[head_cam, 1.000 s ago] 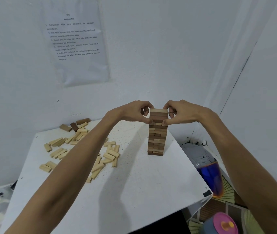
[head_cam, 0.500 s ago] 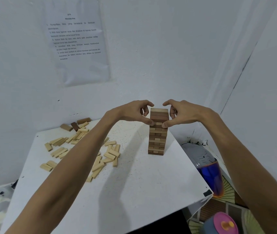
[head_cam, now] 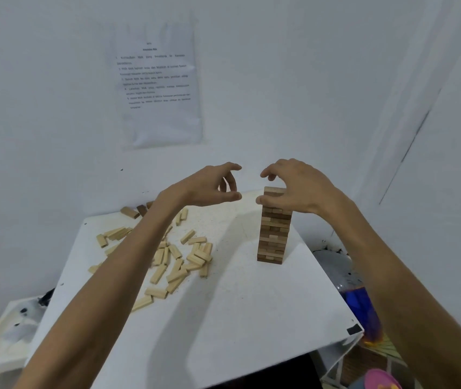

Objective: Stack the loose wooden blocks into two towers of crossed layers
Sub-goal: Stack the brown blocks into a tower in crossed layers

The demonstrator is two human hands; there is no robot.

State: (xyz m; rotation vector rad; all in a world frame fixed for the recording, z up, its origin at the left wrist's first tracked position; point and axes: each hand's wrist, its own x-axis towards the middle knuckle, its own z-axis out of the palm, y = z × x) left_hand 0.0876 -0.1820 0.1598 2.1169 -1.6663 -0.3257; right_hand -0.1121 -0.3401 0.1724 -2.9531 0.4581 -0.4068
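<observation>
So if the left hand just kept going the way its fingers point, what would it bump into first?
Probably the right hand, whose fingertips face the left hand across a small gap, by the top of the block tower. Depth is unclear, so the tower's top could come first.

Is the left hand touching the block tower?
Apart. The head view shows a strip of table between the left hand and the tower.

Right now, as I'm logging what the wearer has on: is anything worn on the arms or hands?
Nothing shows. The left arm and right arm are bare up to the frame edge, with no sleeves. The left hand and right hand carry no glove, ring, watch or band that I can see.
</observation>
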